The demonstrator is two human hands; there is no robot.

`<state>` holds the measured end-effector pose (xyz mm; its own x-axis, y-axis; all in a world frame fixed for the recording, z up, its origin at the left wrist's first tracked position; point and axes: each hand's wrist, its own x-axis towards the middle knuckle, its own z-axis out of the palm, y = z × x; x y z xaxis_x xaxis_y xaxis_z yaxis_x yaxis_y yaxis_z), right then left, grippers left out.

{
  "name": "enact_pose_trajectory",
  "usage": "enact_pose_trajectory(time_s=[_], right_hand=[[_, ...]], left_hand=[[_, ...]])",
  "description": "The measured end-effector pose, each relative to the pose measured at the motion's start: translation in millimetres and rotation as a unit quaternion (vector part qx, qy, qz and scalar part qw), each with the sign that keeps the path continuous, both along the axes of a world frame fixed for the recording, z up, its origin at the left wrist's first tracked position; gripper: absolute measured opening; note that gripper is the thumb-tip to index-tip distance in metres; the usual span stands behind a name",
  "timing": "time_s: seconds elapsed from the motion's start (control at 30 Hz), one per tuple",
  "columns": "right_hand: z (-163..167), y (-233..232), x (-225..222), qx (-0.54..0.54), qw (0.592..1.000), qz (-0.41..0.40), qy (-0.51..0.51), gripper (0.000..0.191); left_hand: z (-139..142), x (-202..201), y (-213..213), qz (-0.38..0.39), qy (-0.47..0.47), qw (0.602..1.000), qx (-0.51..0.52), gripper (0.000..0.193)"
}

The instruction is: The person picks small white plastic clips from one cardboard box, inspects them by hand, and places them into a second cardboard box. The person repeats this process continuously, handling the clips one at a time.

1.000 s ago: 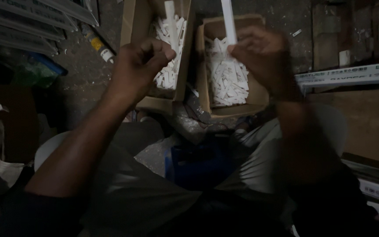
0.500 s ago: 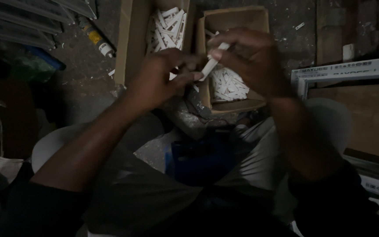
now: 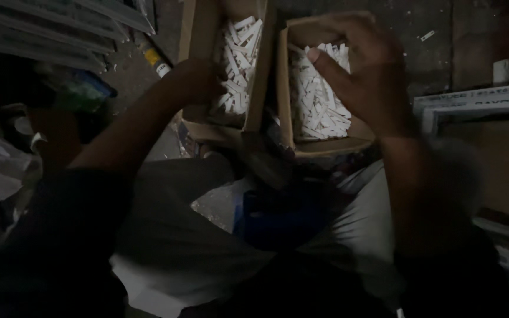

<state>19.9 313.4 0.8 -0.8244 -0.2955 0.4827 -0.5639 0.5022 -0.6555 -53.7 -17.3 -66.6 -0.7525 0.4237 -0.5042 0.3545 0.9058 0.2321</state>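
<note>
Right hand [image 3: 363,76], upper centre-right of the frame: raised over the right box [image 3: 325,144], fingers curled loosely, thumb tip showing pale toward the left. Nothing is visible between the fingers; whether the grip encloses a piece cannot be told, as the palm faces away and the light is poor. The hand hovers above the box's contents rather than resting in them.

Left hand [image 3: 198,79], upper centre: reaches into the left box [image 3: 192,118], at its near-left inner side, beside the heap of white sticks [image 3: 240,59]. The fingers are lost in shadow; grip state cannot be told.

Both boxes are open-topped brown cardboard, standing side by side and touching, just beyond the person's knees, probably so each hand can reach one box. Each holds a loose pile of short white sticks; the right pile [image 3: 319,103] lies mid-box.

Outward: grey trousers [image 3: 172,235] fill the lower frame, a dark blue object [image 3: 278,215] between the thighs. Pale long profiles [image 3: 472,100] lie at the right; more strips [image 3: 48,29] at the upper left. A small yellow-and-white tube [image 3: 154,62] lies on the floor [image 3: 437,41].
</note>
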Motion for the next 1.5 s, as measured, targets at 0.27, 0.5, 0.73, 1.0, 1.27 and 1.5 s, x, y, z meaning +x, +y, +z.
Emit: enact_pose_trajectory(time_s=[0.27, 0.5, 0.73, 1.0, 1.27, 1.5], right_hand=[[9.7, -3.7, 3.1, 0.039, 0.995, -0.035, -0.080, 0.036], [29.4, -12.8, 14.7, 0.068, 0.977, -0.058, -0.193, 0.039], [8.3, -14.2, 5.8, 0.051, 0.992, -0.008, -0.112, 0.034], [-9.3, -14.3, -6.6, -0.003, 0.988, -0.029, -0.150, 0.035], [-12.5, -33.0, -7.7, -0.211, 0.930, 0.021, -0.300, 0.032], [-16.9, -35.8, 6.7, -0.371, 0.875, 0.085, -0.299, 0.027]], left_hand=[[-51.5, -21.4, 31.9, -0.092, -0.016, 0.981, -0.169, 0.027], [-91.7, -3.3, 40.7, -0.115, -0.008, 0.970, -0.212, 0.023], [-108.1, -17.1, 28.7, -0.125, 0.048, 0.965, -0.223, 0.021], [-36.1, -71.3, 21.0, -0.125, 0.251, 0.946, -0.162, 0.018], [115.2, 23.4, 7.4, -0.017, 0.277, 0.916, 0.291, 0.028], [118.7, 74.0, 27.3, 0.034, 0.310, 0.870, 0.381, 0.023]])
